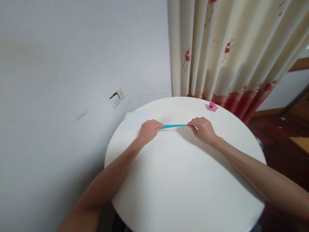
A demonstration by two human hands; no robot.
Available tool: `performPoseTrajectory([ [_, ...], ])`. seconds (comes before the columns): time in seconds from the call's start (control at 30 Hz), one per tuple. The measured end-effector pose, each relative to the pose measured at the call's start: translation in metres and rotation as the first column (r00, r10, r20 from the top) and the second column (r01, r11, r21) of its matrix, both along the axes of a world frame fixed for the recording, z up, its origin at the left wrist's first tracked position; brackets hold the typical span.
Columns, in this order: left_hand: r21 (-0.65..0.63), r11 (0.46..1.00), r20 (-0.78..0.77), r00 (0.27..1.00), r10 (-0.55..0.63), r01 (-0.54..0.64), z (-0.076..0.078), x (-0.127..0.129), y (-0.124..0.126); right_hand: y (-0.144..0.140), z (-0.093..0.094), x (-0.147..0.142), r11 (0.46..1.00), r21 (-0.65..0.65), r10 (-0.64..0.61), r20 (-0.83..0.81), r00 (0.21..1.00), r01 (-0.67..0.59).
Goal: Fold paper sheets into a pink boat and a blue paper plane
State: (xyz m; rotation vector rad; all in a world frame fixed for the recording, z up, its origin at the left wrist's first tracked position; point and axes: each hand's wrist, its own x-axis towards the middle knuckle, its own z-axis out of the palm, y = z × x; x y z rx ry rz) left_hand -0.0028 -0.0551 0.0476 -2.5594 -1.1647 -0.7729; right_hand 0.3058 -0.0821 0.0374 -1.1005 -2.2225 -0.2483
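Stretched between my two hands is a narrow piece of blue folded paper [174, 126], seen nearly edge-on above the white round table [188, 180]. My left hand [150, 130] pinches its left end between thumb and fingers. At the other end, my right hand [202, 129] has a matching pinch, palm down. The fingertips cover both ends of the paper. A pink folded paper boat [212, 106] sits on the far right of the tabletop, beyond my right hand.
White paper sheets [135, 119] lie at the table's far left, behind my left hand. A wall with a socket [115, 101] borders the left side. Floral curtains [217, 54] hang close behind the table's far edge.
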Motion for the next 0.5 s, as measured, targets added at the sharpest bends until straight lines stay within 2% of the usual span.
performPoseTrajectory([
  [0.17,-0.022,0.999,0.062,0.997,0.05,-0.048,0.004,-0.016,0.01,0.003,0.002,0.008,0.998,-0.044,-0.04,-0.036,0.999,0.038],
  [0.33,-0.062,0.979,0.148,0.968,0.202,-0.195,0.004,-0.034,0.022,0.01,0.0,0.015,0.987,-0.127,-0.114,-0.127,0.985,0.098],
  [0.43,-0.016,0.969,0.281,0.929,0.241,-0.247,0.004,-0.034,0.023,0.015,-0.004,0.016,0.942,-0.321,-0.21,-0.339,0.917,0.097],
  [0.5,0.081,0.973,0.355,0.918,0.176,-0.218,0.004,-0.027,0.017,0.015,-0.006,0.011,0.864,-0.504,-0.302,-0.51,0.805,0.005],
])
